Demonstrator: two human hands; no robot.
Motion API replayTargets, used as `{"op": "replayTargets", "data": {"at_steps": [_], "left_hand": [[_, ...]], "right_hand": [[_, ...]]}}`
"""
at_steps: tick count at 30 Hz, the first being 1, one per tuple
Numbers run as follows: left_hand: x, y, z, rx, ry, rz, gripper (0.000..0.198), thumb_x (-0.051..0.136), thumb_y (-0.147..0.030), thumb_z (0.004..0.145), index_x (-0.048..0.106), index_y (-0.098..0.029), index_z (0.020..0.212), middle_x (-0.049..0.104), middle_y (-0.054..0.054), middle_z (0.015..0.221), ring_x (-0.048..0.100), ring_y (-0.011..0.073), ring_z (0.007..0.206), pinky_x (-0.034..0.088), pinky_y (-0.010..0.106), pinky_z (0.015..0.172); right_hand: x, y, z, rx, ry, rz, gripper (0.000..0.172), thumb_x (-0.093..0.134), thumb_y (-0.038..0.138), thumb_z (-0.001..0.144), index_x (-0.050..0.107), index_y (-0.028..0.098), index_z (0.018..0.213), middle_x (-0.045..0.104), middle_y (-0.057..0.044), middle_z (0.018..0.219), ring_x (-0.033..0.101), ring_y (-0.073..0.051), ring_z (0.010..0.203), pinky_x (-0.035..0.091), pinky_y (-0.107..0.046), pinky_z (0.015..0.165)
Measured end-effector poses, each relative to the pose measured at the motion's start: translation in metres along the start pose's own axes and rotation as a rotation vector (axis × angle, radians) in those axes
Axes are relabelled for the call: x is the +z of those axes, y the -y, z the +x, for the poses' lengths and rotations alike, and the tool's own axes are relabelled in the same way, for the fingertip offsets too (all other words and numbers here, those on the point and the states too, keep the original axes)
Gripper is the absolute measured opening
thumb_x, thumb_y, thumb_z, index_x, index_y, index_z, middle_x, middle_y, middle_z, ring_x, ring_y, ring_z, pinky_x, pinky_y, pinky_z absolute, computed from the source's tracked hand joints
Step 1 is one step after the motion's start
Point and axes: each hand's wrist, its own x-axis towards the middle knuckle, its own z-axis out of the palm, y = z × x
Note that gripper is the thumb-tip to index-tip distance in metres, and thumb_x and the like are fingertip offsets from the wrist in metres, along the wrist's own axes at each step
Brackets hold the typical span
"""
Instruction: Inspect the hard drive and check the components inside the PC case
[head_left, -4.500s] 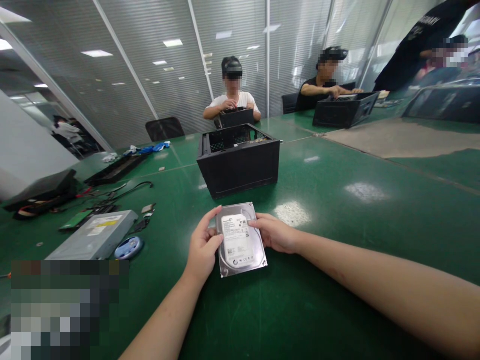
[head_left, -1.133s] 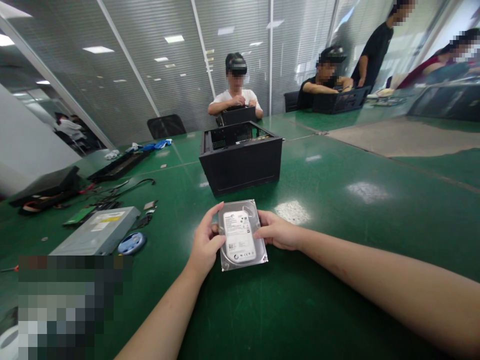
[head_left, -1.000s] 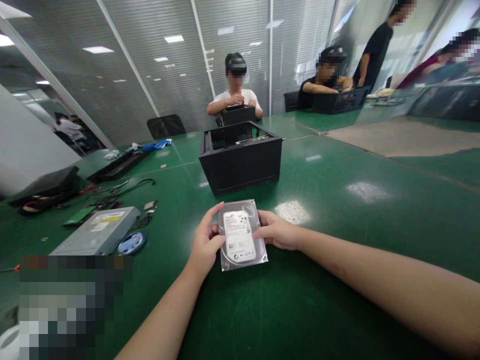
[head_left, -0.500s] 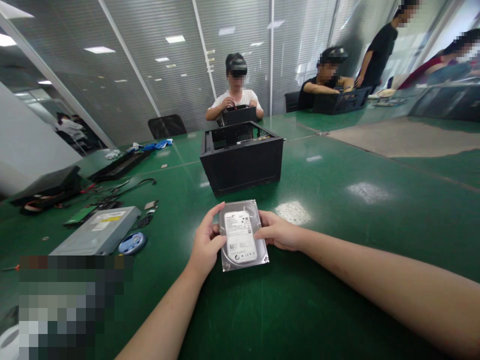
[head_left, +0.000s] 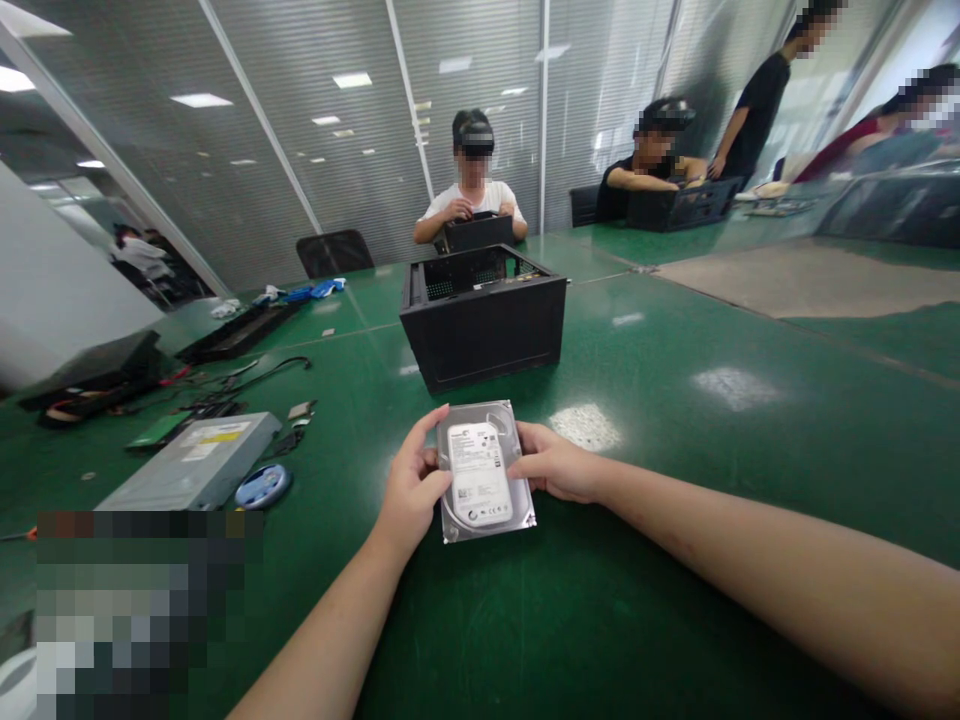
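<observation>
A silver hard drive point(head_left: 480, 475) with a white printed label faces up between my two hands, over the near part of the green table. My left hand point(head_left: 416, 480) grips its left edge, thumb on top near the label. On the opposite edge my right hand point(head_left: 555, 462) is closed, its thumb reaching the label and its other fingers partly hidden beneath. Just beyond the drive stands a black computer case point(head_left: 487, 335), its upper side uncovered. Whether the drive touches the table I cannot tell.
Left on the green table point(head_left: 637, 600) lie a grey optical drive point(head_left: 199, 460), a round blue object point(head_left: 262, 486), cables point(head_left: 255, 375), a green circuit board point(head_left: 154, 432) and blue gloves point(head_left: 322, 289). Across it, a person in white point(head_left: 487, 197) handles a dark case; others work at the right.
Both hands keep the same hold on the hard drive, which has hardly moved. The view has shifted very slightly.
</observation>
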Motion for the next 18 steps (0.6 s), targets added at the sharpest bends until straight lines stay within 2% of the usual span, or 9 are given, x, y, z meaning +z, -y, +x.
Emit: {"op": "replayTargets", "data": {"at_steps": [11,18], "left_hand": [[-0.0001,-0.0017,-0.0003,-0.012,-0.007,0.007,0.080,0.057,-0.014,0.066,0.038,-0.021,0.143,0.063,-0.003,0.063,0.060,0.0156,0.054,0.047,0.024,0.049],[0.0014,-0.0034,-0.0023,0.012,-0.006,0.014,0.078,0.057,-0.014,0.069,0.038,-0.021,0.144,0.061,-0.003,0.064,0.058,0.0149,0.054,0.047,0.024,0.050]], "right_hand": [[0.0008,0.0016,-0.0007,0.015,-0.015,-0.001,0.059,0.071,0.008,0.064,0.051,0.017,0.119,0.069,-0.009,0.107,0.070,-0.023,0.088,0.060,-0.037,0.071],[0.0015,0.0003,0.0004,0.011,-0.032,0.024,0.056,0.074,0.010,0.068,0.052,0.016,0.119,0.070,-0.010,0.108,0.071,-0.022,0.087,0.060,-0.038,0.078]]}}
